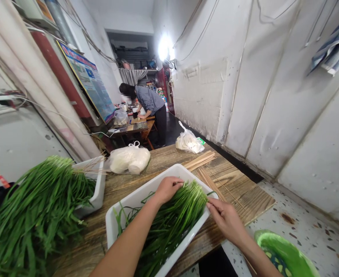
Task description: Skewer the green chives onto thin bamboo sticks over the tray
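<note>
A white plastic tray [116,221] in front of me holds long garlic chives [183,215], their pale cut ends lined up toward the upper right. My left hand [169,189] reaches across the tray, its fingers closed on chives at the far side of that row of ends. My right hand [225,217] is at the tray's right edge, with thumb and fingers pinched together close to the ends. A thin bamboo skewer [249,265] shows below my right forearm, in line with the pinch; its middle is hidden by the hand.
Loose bamboo skewers [210,179] lie on the wooden table [244,184]. At left, a heap of chives [34,207] covers another white tray [99,188]. Two plastic bags [129,158] [189,141] stand behind. A green basin [287,250] is at lower right; a person [149,100] bends over a farther table.
</note>
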{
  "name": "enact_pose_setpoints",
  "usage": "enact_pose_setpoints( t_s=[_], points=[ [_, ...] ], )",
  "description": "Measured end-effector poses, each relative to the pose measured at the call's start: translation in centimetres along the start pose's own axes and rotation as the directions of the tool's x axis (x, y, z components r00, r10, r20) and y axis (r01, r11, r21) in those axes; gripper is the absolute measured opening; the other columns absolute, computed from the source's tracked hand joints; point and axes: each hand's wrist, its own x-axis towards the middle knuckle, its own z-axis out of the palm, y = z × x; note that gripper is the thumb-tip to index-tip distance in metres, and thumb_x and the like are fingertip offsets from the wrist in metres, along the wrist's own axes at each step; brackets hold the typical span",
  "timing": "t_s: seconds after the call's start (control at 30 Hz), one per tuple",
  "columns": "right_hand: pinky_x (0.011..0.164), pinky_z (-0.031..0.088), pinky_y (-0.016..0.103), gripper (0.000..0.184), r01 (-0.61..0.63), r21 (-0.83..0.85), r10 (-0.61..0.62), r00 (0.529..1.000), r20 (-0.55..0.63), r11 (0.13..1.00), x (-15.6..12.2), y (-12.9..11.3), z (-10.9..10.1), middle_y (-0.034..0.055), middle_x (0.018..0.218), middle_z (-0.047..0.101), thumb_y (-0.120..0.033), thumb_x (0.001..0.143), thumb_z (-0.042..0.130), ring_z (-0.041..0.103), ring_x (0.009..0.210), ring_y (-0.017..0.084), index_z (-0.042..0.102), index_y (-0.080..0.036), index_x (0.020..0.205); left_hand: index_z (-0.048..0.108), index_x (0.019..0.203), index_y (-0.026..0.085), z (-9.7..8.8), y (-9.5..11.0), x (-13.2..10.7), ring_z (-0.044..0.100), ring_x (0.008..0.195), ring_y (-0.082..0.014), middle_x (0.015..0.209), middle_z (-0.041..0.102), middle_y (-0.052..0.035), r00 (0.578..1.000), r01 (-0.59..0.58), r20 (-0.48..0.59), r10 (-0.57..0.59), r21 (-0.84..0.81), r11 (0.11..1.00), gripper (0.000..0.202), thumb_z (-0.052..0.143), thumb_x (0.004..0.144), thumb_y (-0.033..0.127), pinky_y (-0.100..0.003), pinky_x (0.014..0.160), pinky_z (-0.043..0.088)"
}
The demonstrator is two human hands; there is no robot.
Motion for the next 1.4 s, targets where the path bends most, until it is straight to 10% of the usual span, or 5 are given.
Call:
enact_pose_setpoints(
  t_s=[0.1, 0.3, 0.97, 1.4],
  points=[
    [0.058, 0.042, 0.023, 0.026, -0.008, -0.012, 0.008, 1.000, -0.008, 1.000, 0.0, 0.0, 0.1, 0.0023, 0.068, 0.062, -0.027, 0.090, 0.039, 0.057, 0.062, 0.016, 0.060, -0.017, 0.078, 0.071, 0.085, 0.024, 0.0, 0.3, -0.2, 0.063, 0.085, -0.0183, 0.089, 0.072, -0.0005, 1.000, 0.012, 0.025, -0.011, -0.070, 0.997, 0.022, 0.053, 0.074, 0.029, -0.026, 0.080, 0.045],
    [0.055, 0.040, 0.022, 0.026, -0.010, -0.037, 0.010, 1.000, -0.016, 0.999, 0.1, 0.0, 0.1, 0.0014, 0.064, 0.060, -0.027, 0.089, 0.040, 0.055, 0.059, 0.015, 0.059, -0.017, 0.075, 0.070, 0.088, 0.019, -0.3, 1.4, -0.3, 0.063, 0.077, -0.0167, 0.079, 0.071, -0.0014, 0.966, 0.035, -0.248, -0.073, -0.153, 0.988, 0.026, 0.048, 0.077, 0.027, -0.027, 0.078, 0.046],
    [0.061, 0.044, 0.022, 0.026, -0.003, 0.029, 0.003, 1.000, -0.008, 1.000, 0.4, -0.1, 0.2, 0.0015, 0.066, 0.062, -0.023, 0.089, 0.041, 0.060, 0.067, 0.018, 0.065, -0.017, 0.098, 0.071, 0.074, 0.018, 0.0, 3.9, -0.9, 0.063, 0.072, -0.0156, 0.073, 0.071, -0.0002, 0.978, 0.011, -0.197, -0.071, -0.290, 0.957, 0.020, 0.052, 0.074, 0.023, -0.025, 0.071, 0.045],
    [0.056, 0.041, 0.021, 0.025, 0.003, -0.033, -0.003, 1.000, -0.009, 0.999, 0.3, -0.1, 0.3, 0.0013, 0.065, 0.060, -0.025, 0.089, 0.039, 0.055, 0.060, 0.015, 0.060, -0.017, 0.077, 0.072, 0.078, 0.017, 0.2, 3.4, -0.8, 0.062, 0.069, -0.0157, 0.073, 0.071, -0.0012, 0.976, 0.024, -0.200, -0.092, -0.320, 0.947, 0.022, 0.053, 0.075, 0.028, -0.025, 0.068, 0.046]
  ],
)
